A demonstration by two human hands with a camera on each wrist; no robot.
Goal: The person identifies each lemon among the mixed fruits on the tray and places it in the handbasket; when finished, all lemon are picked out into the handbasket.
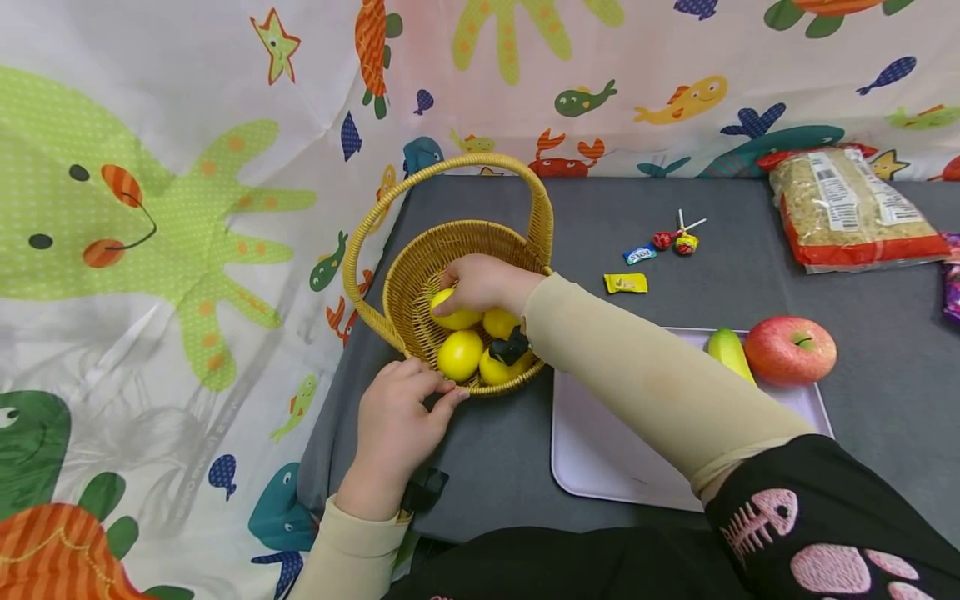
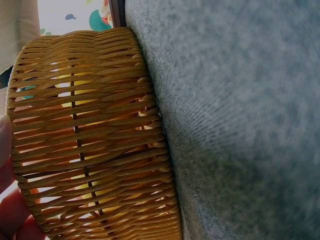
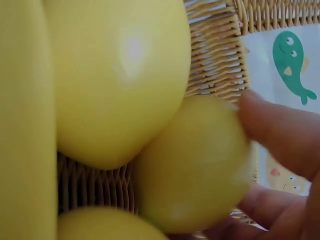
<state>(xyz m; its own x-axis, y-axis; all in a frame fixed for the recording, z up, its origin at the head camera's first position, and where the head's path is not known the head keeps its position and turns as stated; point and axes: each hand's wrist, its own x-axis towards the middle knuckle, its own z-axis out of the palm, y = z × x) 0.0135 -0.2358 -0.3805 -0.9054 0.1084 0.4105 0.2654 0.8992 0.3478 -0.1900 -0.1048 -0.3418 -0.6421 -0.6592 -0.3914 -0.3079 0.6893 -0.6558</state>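
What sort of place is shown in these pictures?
Probably an indoor staged tabletop: a grey-covered table, sheets printed with sea animals along two sides, and a wicker basket of yellow fruits beside a tray.

The basket [image 1: 408,312] was woven of rough, ridged strands, like wicker, with a faint sheen. The yellow fruits [image 1: 460,356] looked smooth and glossy, almost waxy. Beneath, I saw matt grey cloth [image 1: 892,375], slightly fuzzy; the tray [image 1: 622,450] seemed smooth plastic, the red-edged bag [image 1: 847,208] shiny, clear plastic.
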